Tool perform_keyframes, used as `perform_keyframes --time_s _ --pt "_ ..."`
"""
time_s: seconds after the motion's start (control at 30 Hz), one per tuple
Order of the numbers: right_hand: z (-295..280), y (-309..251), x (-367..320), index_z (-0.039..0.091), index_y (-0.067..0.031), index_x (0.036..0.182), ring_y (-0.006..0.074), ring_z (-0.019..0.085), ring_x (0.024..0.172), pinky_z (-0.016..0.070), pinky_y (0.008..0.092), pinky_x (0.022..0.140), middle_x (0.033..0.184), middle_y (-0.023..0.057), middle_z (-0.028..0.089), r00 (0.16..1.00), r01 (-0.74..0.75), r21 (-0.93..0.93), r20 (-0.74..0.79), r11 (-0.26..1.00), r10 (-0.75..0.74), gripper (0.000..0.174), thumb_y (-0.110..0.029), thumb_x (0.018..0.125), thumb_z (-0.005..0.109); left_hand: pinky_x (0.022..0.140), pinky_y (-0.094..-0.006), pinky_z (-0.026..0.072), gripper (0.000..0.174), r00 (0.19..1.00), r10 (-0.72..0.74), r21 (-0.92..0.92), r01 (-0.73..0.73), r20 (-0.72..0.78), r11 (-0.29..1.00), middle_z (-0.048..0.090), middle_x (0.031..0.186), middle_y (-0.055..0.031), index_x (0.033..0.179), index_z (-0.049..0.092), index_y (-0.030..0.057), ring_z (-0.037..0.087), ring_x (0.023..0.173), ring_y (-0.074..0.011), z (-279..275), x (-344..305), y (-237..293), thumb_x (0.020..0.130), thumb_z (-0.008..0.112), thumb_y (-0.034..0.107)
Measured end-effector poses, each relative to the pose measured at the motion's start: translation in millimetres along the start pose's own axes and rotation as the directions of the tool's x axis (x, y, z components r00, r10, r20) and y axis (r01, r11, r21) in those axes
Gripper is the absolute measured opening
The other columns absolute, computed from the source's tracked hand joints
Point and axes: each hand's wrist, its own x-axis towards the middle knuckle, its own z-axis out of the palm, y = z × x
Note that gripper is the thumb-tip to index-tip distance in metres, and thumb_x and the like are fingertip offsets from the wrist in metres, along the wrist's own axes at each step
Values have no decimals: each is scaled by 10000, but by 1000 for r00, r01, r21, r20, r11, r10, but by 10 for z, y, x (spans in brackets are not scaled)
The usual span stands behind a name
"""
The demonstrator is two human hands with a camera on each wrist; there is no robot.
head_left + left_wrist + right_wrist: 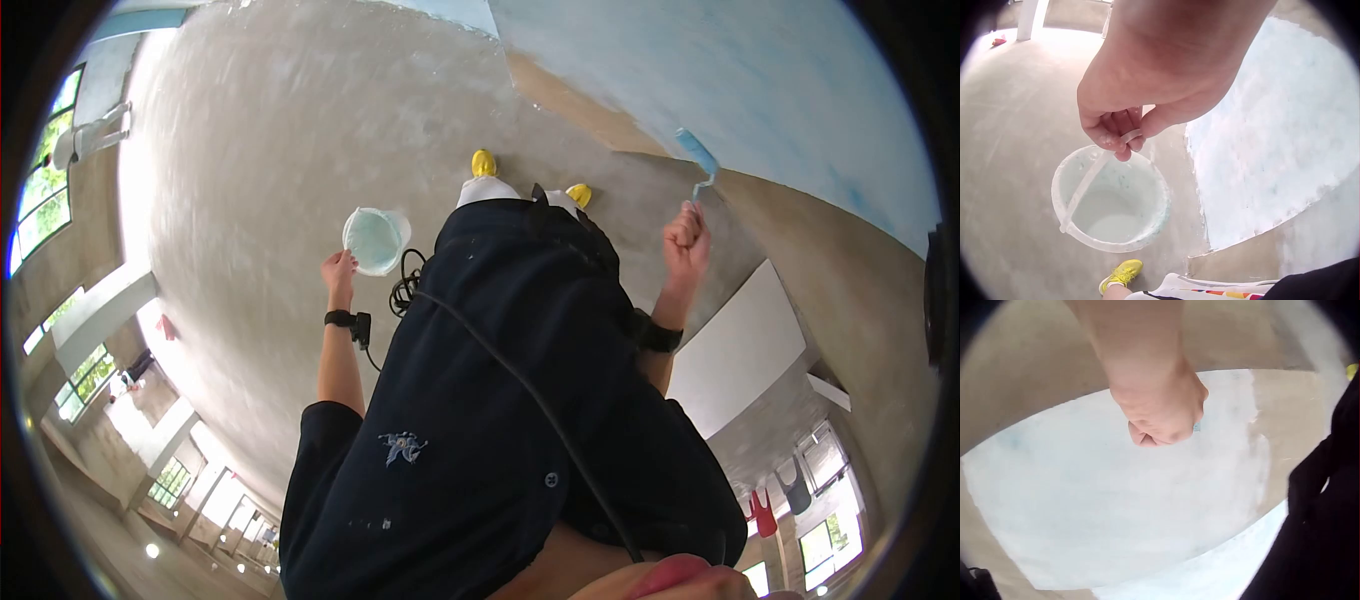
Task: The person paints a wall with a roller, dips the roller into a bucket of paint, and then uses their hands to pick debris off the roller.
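White plastic, the bucket's handle [1088,187] ran up into the left hand [340,266], whose fingers were curled round it. The right hand [686,235] was closed tightly round the grip of a paint roller [697,151], most of that grip hidden by the fist.

Just beyond the left fingers was the bucket [1107,246], with pale liquid low inside; whether its base touched the floor [270,130] could not be told. A level carry seemed wise—the handle leaned to one side, and a tilt could have slopped the liquid.

Beyond the right fist, the blue roller lay close to the pale blue surface [800,100]; contact could not be made out. Good work there probably called for the sleeve flat, light even pressure and overlapping strokes, since the colour looked patchy. Along the tan border [580,108], slower passes would likely have suited the ragged edge.

Nearer the body, a black cable [520,380] crossed the dark shirt [480,450]—best kept clear of the wet roller.
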Motion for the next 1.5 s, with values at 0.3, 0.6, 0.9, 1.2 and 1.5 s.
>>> perform_keyframes --time_s 0.3,0.6,0.9,1.2,1.5 --pt "-1389 -1085 1623 247 -138 599 80 132 467 99 266 426 552 -54 154 959 57 63 -280 996 -37 354 -33 878 439 533 -254 468 205 996 41 -47 -44 -76 998 638 733 -73 926 659 -46 607 615 -141 -259 28 54 848 613 138" --pt "-759 -695 1125 264 -132 623 76 118 440 97 257 404 536 -56 151 992 -38 75 -120 996 47 372 -130 975 383 464 -246 429 154 974 -52 -34 46 -221 998 614 671 -74 885 648 -60 574 543 -134 -382 -18 180 838 621 85" --pt "-25 -59 372 293 -126 662 56 107 429 80 248 396 539 -65 160 996 -89 -22 -32 996 89 352 -168 996 397 474 -245 427 189 986 -59 10 62 -153 998 619 672 -78 892 643 -74 572 542 -140 -276 333 120 815 628 98" --pt "-1150 -1137 1881 247 -130 619 96 138 471 103 276 432 568 -44 148 905 191 -40 -379 981 -192 315 4 824 446 443 -220 396 161 989 -64 -117 49 -130 992 619 682 -79 902 644 -49 566 540 -120 -350 -50 270 831 609 92" --pt "-785 -853 1683 234 -126 614 90 128 474 100 269 429 565 -44 152 910 211 -42 -355 977 -212 326 0 853 417 463 -243 420 184 989 -74 -61 67 -124 996 618 662 -70 921 651 -71 576 542 -128 -462 231 173 826 616 83"
